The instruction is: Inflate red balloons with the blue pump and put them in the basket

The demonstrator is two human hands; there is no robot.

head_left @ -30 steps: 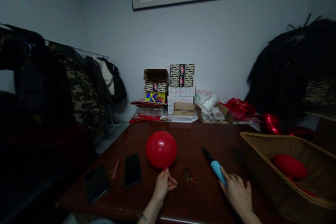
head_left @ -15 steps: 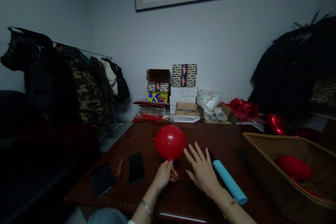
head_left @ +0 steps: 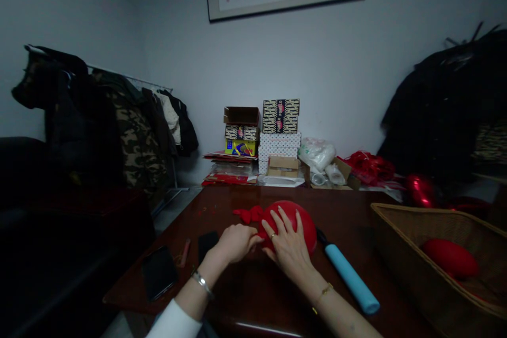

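An inflated red balloon [head_left: 303, 220] lies on the dark wooden table [head_left: 253, 296] in front of me. My right hand [head_left: 288, 240] rests flat on the balloon with its fingers spread. My left hand [head_left: 235, 242] is closed, pinching the balloon's neck at its left side. A blue hand pump [head_left: 348, 278] with a black nozzle lies on the table just right of my right hand. A few small uninflated red balloons [head_left: 247, 214] lie behind my left hand.
Two dark phones [head_left: 159, 272] and a pink item [head_left: 184, 251] lie at the table's left. A wicker basket [head_left: 400, 253] holding a red balloon [head_left: 449, 257] stands at the right. Stacked boxes [head_left: 277, 132] and bags sit beyond the table; coats hang on both sides.
My right hand left the pump and came down flat on the balloon. The left hand shifted left and lowered, still pinching the neck. The balloon now lies lower, against the table.
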